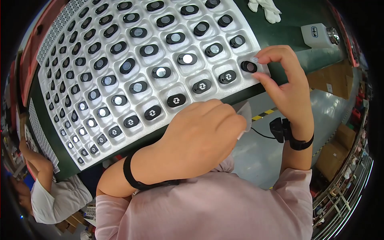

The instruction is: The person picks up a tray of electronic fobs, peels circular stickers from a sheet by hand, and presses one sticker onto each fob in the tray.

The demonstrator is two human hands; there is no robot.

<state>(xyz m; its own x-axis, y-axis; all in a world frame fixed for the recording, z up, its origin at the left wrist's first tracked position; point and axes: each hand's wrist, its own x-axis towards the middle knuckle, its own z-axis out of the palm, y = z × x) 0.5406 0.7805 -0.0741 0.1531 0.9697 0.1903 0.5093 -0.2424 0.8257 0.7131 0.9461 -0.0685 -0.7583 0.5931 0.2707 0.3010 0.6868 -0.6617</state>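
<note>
A white molded tray (132, 78) holds rows of black oval pieces, one per pocket. Most show a round silver disc; along the near row several show a white printed mark instead. At the tray's right corner my right hand (289, 82) has thumb and index finger at the edges of a black oval piece (249, 67) with a dark round centre. My left hand (206, 134) is curled in front of the tray's near edge, back of the hand upward. From its fingers sticks out a thin translucent sheet (245, 114); the fingertips are hidden.
The tray lies on a dark green table (276, 38). White gloves (266, 10) and a white bottle with a metal top (318, 36) stand beyond its right side. Cardboard boxes (336, 146) are on the floor at right. Another person in a white shirt (58, 198) is at far left.
</note>
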